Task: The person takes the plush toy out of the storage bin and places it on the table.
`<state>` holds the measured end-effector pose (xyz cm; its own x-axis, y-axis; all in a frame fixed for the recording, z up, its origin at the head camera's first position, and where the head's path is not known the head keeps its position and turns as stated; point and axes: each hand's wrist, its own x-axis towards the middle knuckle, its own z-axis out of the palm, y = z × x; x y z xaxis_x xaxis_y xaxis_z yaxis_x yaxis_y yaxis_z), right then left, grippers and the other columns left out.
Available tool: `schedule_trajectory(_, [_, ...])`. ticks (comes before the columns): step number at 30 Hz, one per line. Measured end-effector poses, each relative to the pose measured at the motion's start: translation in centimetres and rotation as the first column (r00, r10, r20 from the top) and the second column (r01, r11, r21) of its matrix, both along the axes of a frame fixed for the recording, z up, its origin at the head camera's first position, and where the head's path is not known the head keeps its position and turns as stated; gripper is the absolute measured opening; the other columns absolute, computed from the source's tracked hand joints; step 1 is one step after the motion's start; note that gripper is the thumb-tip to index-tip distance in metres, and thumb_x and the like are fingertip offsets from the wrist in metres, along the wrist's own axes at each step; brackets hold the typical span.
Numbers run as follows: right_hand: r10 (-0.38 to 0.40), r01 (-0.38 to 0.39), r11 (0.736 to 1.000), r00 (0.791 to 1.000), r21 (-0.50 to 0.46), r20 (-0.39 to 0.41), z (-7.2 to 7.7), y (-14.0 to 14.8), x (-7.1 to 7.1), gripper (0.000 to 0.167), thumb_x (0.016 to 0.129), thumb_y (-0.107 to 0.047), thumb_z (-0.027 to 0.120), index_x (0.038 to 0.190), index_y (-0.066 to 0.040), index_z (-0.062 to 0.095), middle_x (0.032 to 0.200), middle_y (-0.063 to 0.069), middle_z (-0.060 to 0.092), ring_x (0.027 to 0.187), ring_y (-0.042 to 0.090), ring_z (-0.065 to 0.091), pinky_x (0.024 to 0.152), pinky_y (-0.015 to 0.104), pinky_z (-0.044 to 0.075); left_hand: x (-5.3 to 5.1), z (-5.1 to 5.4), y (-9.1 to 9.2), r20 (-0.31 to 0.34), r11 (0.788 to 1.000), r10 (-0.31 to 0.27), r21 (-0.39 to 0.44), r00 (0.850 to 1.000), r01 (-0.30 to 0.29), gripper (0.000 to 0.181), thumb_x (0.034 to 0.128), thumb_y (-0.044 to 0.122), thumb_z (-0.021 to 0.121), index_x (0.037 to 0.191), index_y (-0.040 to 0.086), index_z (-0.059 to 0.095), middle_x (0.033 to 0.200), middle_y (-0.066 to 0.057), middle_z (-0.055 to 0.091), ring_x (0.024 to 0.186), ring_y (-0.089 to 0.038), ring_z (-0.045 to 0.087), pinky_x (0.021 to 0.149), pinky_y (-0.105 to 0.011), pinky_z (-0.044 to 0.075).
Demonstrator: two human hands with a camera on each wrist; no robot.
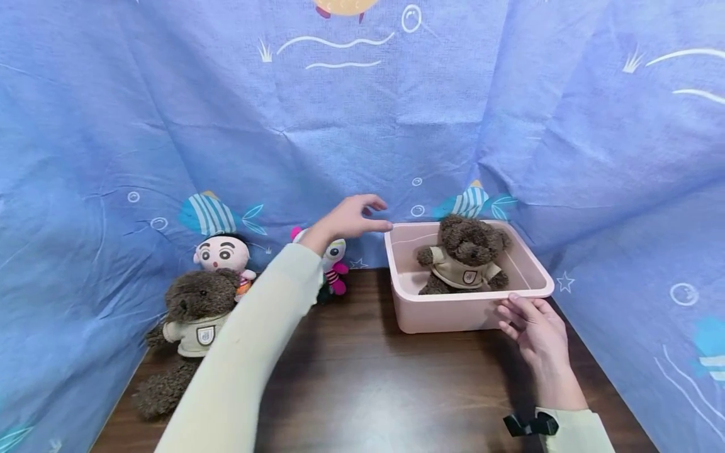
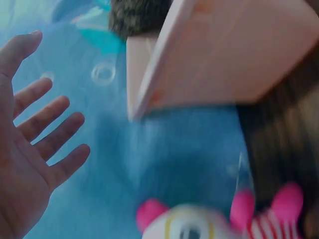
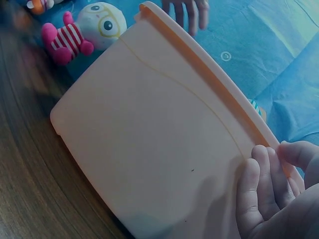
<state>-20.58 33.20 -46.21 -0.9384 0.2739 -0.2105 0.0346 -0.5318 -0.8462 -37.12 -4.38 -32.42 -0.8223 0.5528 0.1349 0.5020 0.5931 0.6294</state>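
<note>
A pink plastic bin (image 1: 453, 313) stands at the right of the table, with a brown teddy bear (image 1: 467, 253) in a beige shirt sitting inside. My right hand (image 1: 538, 333) grips the bin's front rim near its right corner. In the right wrist view, the thumb lies over the rim and the fingers press the outer wall. My left hand (image 1: 354, 216) hovers by the bin's back left corner. Its fingers (image 2: 60, 127) are spread and hold nothing, apart from the bin in the left wrist view. Below that forearm sits a plush doll (image 3: 102, 26) with pink limbs, partly hidden.
On the left, another brown teddy bear (image 1: 195, 308) in a beige shirt leans before a black-haired plush doll (image 1: 224, 253). My left sleeve (image 1: 266, 346) covers part of that bear. A blue patterned cloth (image 1: 340, 126) hangs around the brown wooden table (image 1: 362, 371).
</note>
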Motion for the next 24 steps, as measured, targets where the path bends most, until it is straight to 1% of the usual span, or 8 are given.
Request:
schedule_trajectory(4, [-0.017, 0.017, 1.0, 0.999, 0.009, 0.028, -0.1, 0.0, 0.0, 0.013, 0.096, -0.009, 0.072, 0.088, -0.015, 0.064, 0.081, 0.001, 0.079, 0.071, 0.015, 0.077, 0.054, 0.032, 0.061, -0.9, -0.9, 4.4, 0.033, 0.998, -0.057, 0.032, 0.998, 0.056, 0.055, 0.0924, 0.039, 0.075, 0.138, 0.011, 0.061, 0.142, -0.015, 0.06, 0.129, -0.034, 0.059, 0.109, -0.041, 0.047])
schedule_trajectory(8, [-0.022, 0.021, 0.999, 0.999, 0.037, 0.039, -0.2, 0.1, -0.1, 0.013, 0.096, -0.01, 0.073, 0.089, -0.016, 0.063, 0.081, 0.0, 0.079, 0.071, 0.013, 0.077, 0.055, 0.032, 0.061, -1.9, -1.7, 7.8, 0.057, 0.994, -0.103, 0.049, 0.993, 0.1, 0.053, 0.0944, 0.036, 0.073, 0.138, 0.009, 0.06, 0.141, -0.016, 0.061, 0.13, -0.034, 0.058, 0.11, -0.041, 0.047])
schedule_trajectory(12, [-0.009, 0.006, 0.998, 0.998, 0.058, 0.056, -0.3, 0.1, -0.2, 0.013, 0.096, -0.012, 0.073, 0.09, -0.017, 0.062, 0.081, -0.001, 0.079, 0.072, 0.012, 0.077, 0.056, 0.031, 0.061, -2.8, -2.4, 10.3, 0.098, 0.995, -0.102, 0.021, 0.99, 0.1, 0.056, 0.0952, 0.041, 0.07, 0.141, 0.01, 0.059, 0.141, -0.012, 0.061, 0.129, -0.026, 0.058, 0.109, -0.04, 0.047])
schedule_trajectory(15, [0.004, -0.009, 0.998, 0.998, 0.066, 0.07, -0.3, 0.1, -0.2, 0.013, 0.097, -0.013, 0.073, 0.091, -0.017, 0.061, 0.082, -0.001, 0.079, 0.073, 0.012, 0.077, 0.057, 0.031, 0.061, -3.1, -2.9, 12.0, 0.127, 0.995, -0.096, 0.002, 0.987, 0.096, 0.058, 0.0946, 0.045, 0.07, 0.142, 0.013, 0.058, 0.141, -0.008, 0.061, 0.129, -0.023, 0.057, 0.107, -0.039, 0.048])
schedule_trajectory(17, [0.009, -0.014, 0.997, 0.998, 0.072, 0.068, -0.3, 0.1, -0.3, 0.012, 0.097, -0.013, 0.072, 0.093, -0.017, 0.061, 0.082, -0.001, 0.079, 0.073, 0.011, 0.077, 0.057, 0.03, 0.061, -3.1, -3.1, 13.0, 0.14, 0.995, -0.099, 0.003, 0.985, 0.099, 0.058, 0.0937, 0.044, 0.071, 0.142, 0.013, 0.059, 0.141, -0.007, 0.06, 0.131, -0.023, 0.056, 0.108, -0.039, 0.047])
schedule_trajectory(20, [0.02, -0.025, 0.997, 0.998, 0.078, 0.056, -0.1, 0.3, -0.4, 0.012, 0.097, -0.012, 0.072, 0.095, -0.017, 0.06, 0.083, -0.001, 0.079, 0.074, 0.011, 0.077, 0.058, 0.03, 0.061, -3.1, -3.2, 14.6, 0.163, 0.992, -0.123, 0.025, 0.979, 0.12, 0.062, 0.0938, 0.042, 0.073, 0.146, 0.014, 0.055, 0.148, -0.006, 0.055, 0.138, -0.024, 0.05, 0.111, -0.039, 0.045])
schedule_trajectory(24, [0.021, -0.026, 0.995, 0.998, 0.096, 0.056, 0.0, 0.5, -0.5, 0.012, 0.098, -0.012, 0.071, 0.095, -0.017, 0.06, 0.083, -0.001, 0.079, 0.073, 0.011, 0.077, 0.058, 0.03, 0.061, -3.2, -3.2, 16.6, 0.147, 0.985, -0.168, 0.0, 0.975, 0.17, 0.068, 0.0953, 0.041, 0.072, 0.153, 0.015, 0.048, 0.157, -0.004, 0.047, 0.147, -0.023, 0.041, 0.117, -0.04, 0.04])
